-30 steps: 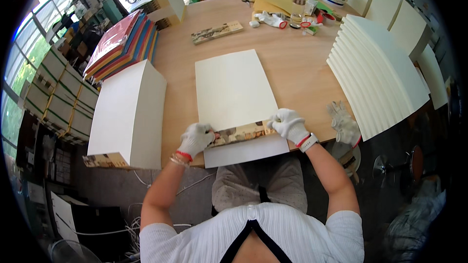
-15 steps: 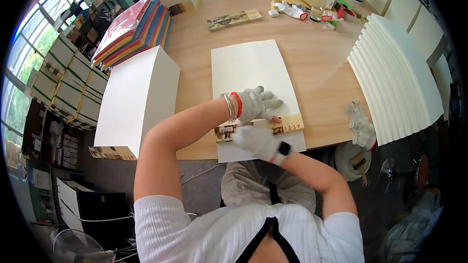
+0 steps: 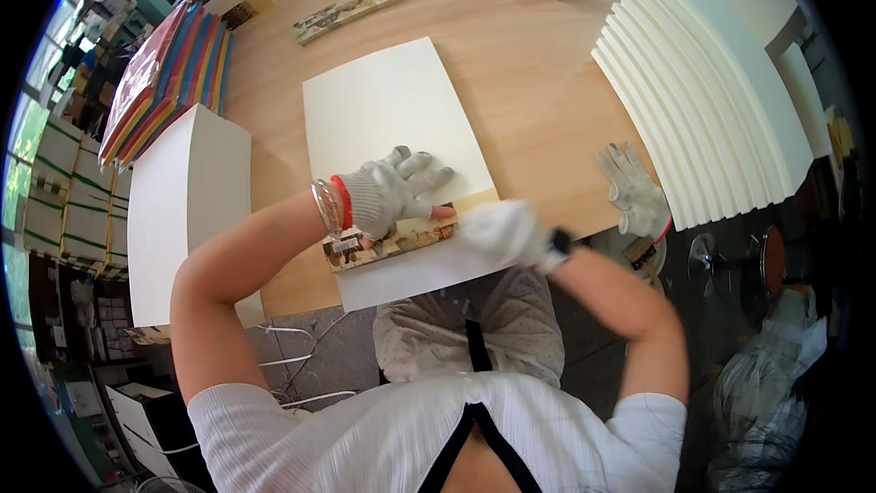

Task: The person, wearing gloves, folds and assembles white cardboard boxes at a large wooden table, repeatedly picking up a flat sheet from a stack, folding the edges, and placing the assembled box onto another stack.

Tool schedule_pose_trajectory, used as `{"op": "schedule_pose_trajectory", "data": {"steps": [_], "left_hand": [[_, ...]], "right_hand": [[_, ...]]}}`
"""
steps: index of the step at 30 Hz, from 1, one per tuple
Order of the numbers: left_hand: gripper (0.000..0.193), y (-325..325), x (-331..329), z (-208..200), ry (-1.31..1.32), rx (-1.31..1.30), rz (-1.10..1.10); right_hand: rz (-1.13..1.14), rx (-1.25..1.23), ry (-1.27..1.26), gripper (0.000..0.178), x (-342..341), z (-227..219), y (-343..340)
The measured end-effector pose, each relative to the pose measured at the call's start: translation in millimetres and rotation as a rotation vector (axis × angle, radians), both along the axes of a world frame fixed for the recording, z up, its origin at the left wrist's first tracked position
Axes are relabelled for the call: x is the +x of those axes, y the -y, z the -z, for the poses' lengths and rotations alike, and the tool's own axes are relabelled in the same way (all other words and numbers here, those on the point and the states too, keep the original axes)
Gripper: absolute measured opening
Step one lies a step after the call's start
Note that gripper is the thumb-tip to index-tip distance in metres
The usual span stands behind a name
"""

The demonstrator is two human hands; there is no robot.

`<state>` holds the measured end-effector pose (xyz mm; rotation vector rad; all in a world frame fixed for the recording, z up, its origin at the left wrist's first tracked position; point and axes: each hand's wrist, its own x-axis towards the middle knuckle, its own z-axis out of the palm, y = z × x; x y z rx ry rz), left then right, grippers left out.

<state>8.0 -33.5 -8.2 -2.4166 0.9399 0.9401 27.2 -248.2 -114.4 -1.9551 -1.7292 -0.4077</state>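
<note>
Hands have changed posts since 0.5 s ago: your left hand (image 3: 388,194) now presses flat, fingers spread, on the printed strip (image 3: 391,242) at the cream sheet's (image 3: 388,114) near edge, while your blurred right hand (image 3: 504,230) appears clenched beside it.

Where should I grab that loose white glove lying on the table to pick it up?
I'd pinch the spare glove at its cuff, the end hanging at the table edge nearest the person. It lies flat with fingers spread pointing away, so coming from the near edge probably gives one thick bit to grip, not floppy fingers.
</note>
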Motion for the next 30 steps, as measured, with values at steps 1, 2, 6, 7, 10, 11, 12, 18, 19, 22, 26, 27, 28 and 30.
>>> {"op": "schedule_pose_trajectory", "data": {"steps": [1, 2, 6, 7, 10, 11, 12, 18, 19, 22, 26, 27, 28, 30], "left_hand": [[0.107, 1, -1, -5, -0.012, 0.018, -0.017], [0.108, 1, 1, -9, -0.020, 0.036, -0.029], [0.106, 4, -3, -17, 0.057, 0.051, 0.020], [0.104, 4, -5, -19, 0.074, 0.037, -0.003], [0.098, -10, -13, -15, 0.163, -0.007, -0.082], [0.094, -21, -18, -6, 0.213, -0.022, -0.113], [0.091, -32, -25, 0, 0.264, -0.035, -0.145], [0.037, -13, -122, 32, 0.235, -1.032, -1.235], [0.046, -6, -139, 59, -0.410, -1.724, -1.421], [0.052, 19, -150, 78, -1.464, -2.568, -1.937], [0.025, 19, -124, 83, -0.645, -2.499, -2.324], [0.027, 19, -123, 81, -0.588, -2.515, -2.302], [0.024, 16, -123, 80, -0.496, -2.420, -2.313], [0.023, 12, -125, 67, -0.213, -2.336, -2.254]], "right_hand": [[-0.007, 0.058, 0.050, 0.009, 26, 14, 39], [0.267, -0.206, 0.065, 0.009, 48, 23, 88], [0.569, -0.016, -0.393, 0.025, 65, -7, 83], [0.560, 0.062, -0.497, 0.031, 57, -7, 59], [0.603, -0.182, -1.015, 0.048, 46, -7, 3], [0.632, -0.171, -1.084, 0.050, 44, -15, -1], [0.657, -0.162, -1.153, 0.053, 43, -24, -6], [0.525, -0.065, -1.316, 0.051, 67, -16, -14], [0.436, -0.022, -1.500, 0.049, 68, -20, -15], [0.016, 0.082, -1.840, 0.041, 67, -32, -22], [0.157, 0.127, -2.063, 0.045, 102, -37, -38], [0.079, 0.306, -2.043, 0.046, 122, -15, -50], [0.072, 0.274, -1.967, 0.044, 133, -13, -58], [0.062, 0.218, -1.831, 0.039, 144, -7, -70]]}}
